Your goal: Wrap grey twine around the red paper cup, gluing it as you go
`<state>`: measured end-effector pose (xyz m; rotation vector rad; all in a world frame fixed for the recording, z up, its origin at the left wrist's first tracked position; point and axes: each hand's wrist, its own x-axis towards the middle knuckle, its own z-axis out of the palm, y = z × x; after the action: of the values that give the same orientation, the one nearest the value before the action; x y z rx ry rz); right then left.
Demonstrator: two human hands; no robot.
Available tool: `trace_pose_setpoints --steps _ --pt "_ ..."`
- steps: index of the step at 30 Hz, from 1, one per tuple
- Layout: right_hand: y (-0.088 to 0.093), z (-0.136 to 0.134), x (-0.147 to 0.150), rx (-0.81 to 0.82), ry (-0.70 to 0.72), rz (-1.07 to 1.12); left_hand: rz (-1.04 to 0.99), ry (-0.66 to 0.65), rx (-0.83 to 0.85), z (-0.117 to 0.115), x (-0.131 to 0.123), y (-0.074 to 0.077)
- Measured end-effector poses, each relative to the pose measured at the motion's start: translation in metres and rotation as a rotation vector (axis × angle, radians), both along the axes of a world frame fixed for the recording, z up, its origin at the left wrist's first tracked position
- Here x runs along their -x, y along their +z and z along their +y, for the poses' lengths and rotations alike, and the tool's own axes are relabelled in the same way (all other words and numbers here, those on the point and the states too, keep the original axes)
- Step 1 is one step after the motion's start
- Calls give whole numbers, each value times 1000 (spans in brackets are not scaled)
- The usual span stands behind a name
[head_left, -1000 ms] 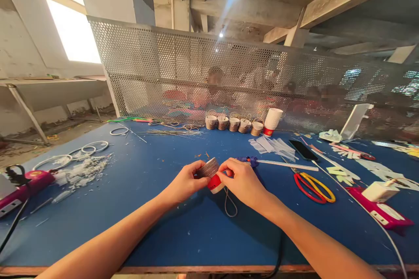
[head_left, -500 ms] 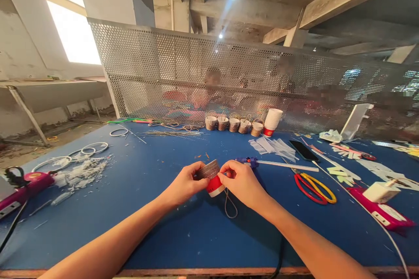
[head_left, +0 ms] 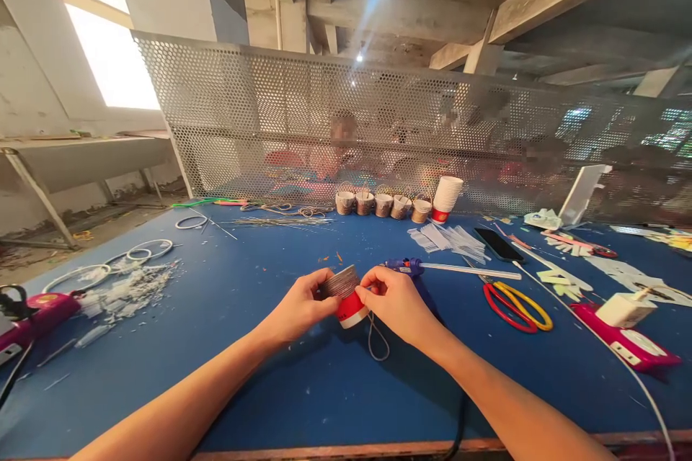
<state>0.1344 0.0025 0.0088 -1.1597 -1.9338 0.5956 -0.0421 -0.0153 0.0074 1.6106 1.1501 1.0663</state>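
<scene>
Blue worktable under bare concrete beams, perforated metal screen behind.
Your left hand and right hand both pinch the small red-and-white paper cup, apparently cord-wrapped, above the table's middle.

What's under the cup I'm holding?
Under the cup, held between the left hand and right hand, lies blue table and a loop of cord. Where the cord's upper end goes is hidden by the right hand.
</scene>
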Motion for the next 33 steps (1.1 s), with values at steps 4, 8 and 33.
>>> trace_pose_setpoints --steps 4,8,33 --pt "2 -1 -1 49 9 12 15 -4 -2 -1 0 1" --pt "2 1 -5 147 57 90 5 -23 -5 -2 2 3" --pt "-5 -2 -3 258 116 262 50 -88 34 -1 3 5"
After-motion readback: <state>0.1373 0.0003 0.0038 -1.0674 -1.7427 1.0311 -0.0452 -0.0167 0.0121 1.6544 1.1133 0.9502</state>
